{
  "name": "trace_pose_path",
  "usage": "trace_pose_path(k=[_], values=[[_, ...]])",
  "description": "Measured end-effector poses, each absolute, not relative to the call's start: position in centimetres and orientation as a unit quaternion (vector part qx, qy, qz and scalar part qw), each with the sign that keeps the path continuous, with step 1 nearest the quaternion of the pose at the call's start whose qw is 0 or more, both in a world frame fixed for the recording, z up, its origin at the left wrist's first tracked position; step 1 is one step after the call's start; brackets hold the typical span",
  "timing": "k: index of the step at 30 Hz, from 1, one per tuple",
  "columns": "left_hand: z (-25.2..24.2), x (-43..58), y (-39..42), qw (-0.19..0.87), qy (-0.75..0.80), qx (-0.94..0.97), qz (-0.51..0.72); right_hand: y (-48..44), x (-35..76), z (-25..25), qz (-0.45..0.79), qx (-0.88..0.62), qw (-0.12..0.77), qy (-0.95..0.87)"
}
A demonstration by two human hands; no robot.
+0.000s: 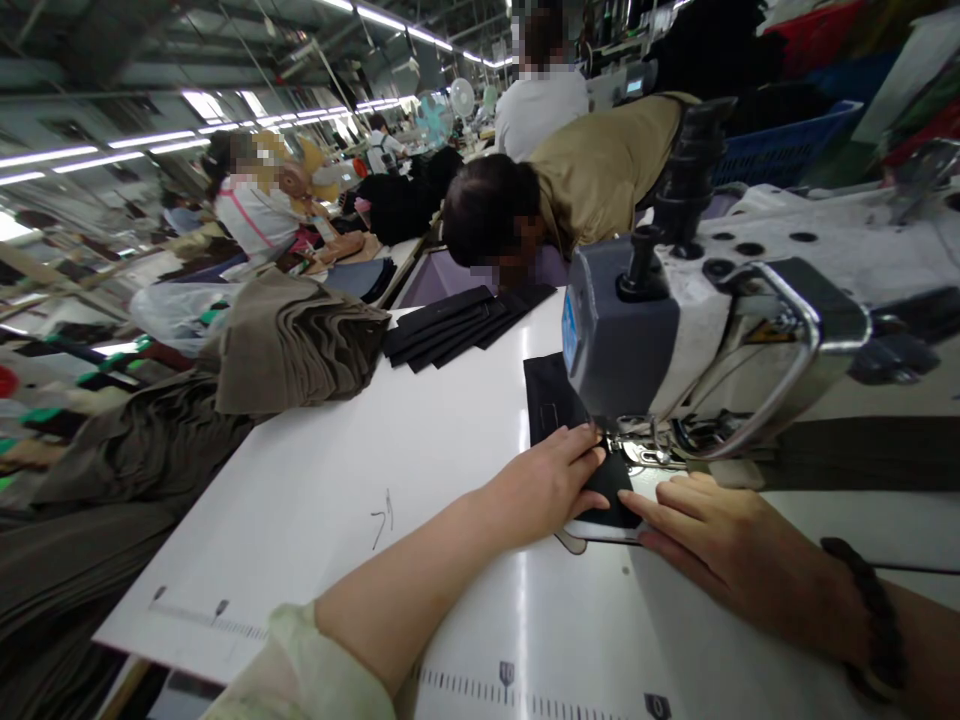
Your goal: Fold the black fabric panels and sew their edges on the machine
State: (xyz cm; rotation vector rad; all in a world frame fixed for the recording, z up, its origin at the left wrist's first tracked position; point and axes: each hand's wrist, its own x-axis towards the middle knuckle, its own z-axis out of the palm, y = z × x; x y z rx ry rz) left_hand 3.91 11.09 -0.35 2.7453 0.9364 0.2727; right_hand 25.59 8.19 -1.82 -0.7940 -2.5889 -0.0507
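left hand (540,485) lies flat and open on the black cloth (604,490), fingers together and slightly curved, pressing down rather than pinching. right hand (720,555) is open too, its fingers spread a little, with the fingertips (630,505) resting on the cloth's right edge. neither hand closes on anything.

the cloth lies just in front of the hands and runs under the presser foot (626,440) of the sewing machine (622,340). its long axis goes near to far, leaning slightly left as it passes the foot, and a black part (547,400) shows on the far side. i can't tell if that's one piece, since the left hand covers the middle. a pale edge (600,531) peeks out beneath the near end.

left hand is the closer to the foot — its fingertips almost reach it — while the right sits just to the near right. a dark bead bracelet (874,610) circles the right wrist, and a pale sleeve (300,665) covers the left forearm.

farther out on the white table (322,530), black strips (450,325) lie stacked at the far left, beside a heap of olive cloth (296,345). a co-worker (491,215) leans over just beyond them — a blue basket (787,145) sits far right.
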Motion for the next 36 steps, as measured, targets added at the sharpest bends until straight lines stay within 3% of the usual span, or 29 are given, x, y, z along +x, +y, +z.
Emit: trace_pose_path(k=[26,36], values=[[-0.5,3.7,11.7,0.096,0.317,0.938,0.098,8.2,25.6,-2.0,-0.007,-0.310,0.204,-0.929],[0.3,3.7,10.1,0.074,0.203,0.972,0.095,7.7,25.4,-0.4,0.014,-0.274,0.213,-0.938]])
